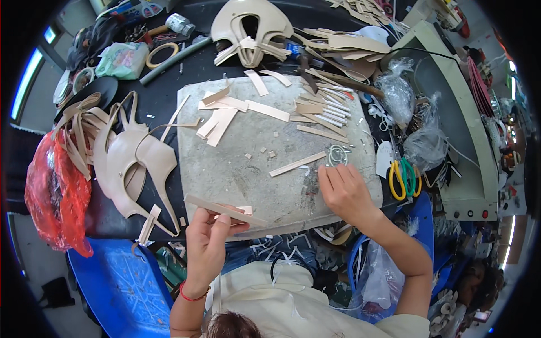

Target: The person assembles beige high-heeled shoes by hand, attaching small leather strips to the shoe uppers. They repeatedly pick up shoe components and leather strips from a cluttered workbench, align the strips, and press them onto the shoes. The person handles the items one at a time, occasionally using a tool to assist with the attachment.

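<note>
My left hand (209, 236), near the front edge of the pale work board (225, 169), pinches a beige leather strip (217, 207) between thumb and fingers. A second light piece shows beside those fingers. My right hand (346, 191) is lowered to the board at the right, fingers bent together; what they hold, if anything, is hidden. Just beyond its fingertips lies a small pale coil (338, 154). Left of that hand a single beige strip (297, 164) lies flat. More cut strips (217, 121) lie in a loose pile towards the far left of the board.
White sticks and strips (332, 110) crowd the board's far right, near a hammer (344, 83). Yellow- and green-handled scissors (403, 179) lie beyond its right edge. Cut beige bag pieces (132, 158) and a red plastic bag (56, 197) are at left, above a blue bin (127, 287).
</note>
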Demonstrator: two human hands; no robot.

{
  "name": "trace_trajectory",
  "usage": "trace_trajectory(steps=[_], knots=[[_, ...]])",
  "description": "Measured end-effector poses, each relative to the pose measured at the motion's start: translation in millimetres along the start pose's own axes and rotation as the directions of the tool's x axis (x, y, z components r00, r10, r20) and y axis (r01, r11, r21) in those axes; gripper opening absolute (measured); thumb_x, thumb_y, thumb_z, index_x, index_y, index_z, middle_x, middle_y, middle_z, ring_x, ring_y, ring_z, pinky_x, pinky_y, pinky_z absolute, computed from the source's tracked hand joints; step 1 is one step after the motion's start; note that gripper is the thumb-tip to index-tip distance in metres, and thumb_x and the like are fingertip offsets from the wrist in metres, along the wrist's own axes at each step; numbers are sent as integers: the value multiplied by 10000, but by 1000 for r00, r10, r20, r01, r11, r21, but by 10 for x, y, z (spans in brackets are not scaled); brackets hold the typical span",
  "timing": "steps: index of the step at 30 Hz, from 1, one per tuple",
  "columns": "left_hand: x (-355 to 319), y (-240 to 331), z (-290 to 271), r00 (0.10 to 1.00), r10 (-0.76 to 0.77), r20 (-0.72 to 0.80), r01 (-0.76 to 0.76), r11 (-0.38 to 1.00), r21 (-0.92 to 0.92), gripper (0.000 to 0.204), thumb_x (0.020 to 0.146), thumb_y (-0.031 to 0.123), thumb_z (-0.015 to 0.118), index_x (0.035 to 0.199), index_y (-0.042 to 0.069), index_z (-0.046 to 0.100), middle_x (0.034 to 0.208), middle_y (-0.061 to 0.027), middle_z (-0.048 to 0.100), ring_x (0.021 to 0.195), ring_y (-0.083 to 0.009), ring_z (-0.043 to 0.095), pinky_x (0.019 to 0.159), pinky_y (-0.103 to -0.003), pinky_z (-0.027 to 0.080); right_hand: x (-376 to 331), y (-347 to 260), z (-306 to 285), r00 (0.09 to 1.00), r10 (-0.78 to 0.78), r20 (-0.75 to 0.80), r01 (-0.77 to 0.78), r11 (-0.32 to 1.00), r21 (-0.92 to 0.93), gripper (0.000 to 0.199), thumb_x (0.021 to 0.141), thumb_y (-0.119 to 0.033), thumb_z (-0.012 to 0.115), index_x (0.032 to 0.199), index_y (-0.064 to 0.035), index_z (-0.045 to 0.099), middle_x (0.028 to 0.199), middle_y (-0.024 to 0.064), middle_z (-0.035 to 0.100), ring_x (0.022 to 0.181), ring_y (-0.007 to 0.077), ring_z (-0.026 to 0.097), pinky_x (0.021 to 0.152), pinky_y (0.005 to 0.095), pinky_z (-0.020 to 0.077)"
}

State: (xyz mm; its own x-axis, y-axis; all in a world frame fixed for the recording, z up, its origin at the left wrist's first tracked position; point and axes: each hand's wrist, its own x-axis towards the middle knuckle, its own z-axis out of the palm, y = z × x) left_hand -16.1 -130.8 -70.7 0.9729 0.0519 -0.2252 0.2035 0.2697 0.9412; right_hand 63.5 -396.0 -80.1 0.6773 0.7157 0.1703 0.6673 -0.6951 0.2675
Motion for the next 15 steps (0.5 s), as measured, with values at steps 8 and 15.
trace_trajectory(steps=[8, 15], knots=[[36, -96, -56, 994, -98, 54, 103, 989, -103, 194, 979, 52, 368, 1096, -82, 447, 1063, -185, 574, 956, -245, 631, 839, -333, 549, 116, -203, -307, 877, 481, -20, -302, 581, 756, 200, 775, 41, 664, 960, -37, 672, 826, 92, 624, 729, 230, 620, 630, 296, 479], [7, -94, -27, 997, -54, 55, 59, 994, -88, 192, 983, 63, 370, 1077, -91, 438, 1044, -188, 578, 954, -238, 636, 815, -316, 559, 340, -848, -390, 869, 280, 408, -386, -133, 913, 200, 802, -50, 703, 998, -33, 668, 759, 62, 667, 676, 93, 617, 610, 242, 490]])
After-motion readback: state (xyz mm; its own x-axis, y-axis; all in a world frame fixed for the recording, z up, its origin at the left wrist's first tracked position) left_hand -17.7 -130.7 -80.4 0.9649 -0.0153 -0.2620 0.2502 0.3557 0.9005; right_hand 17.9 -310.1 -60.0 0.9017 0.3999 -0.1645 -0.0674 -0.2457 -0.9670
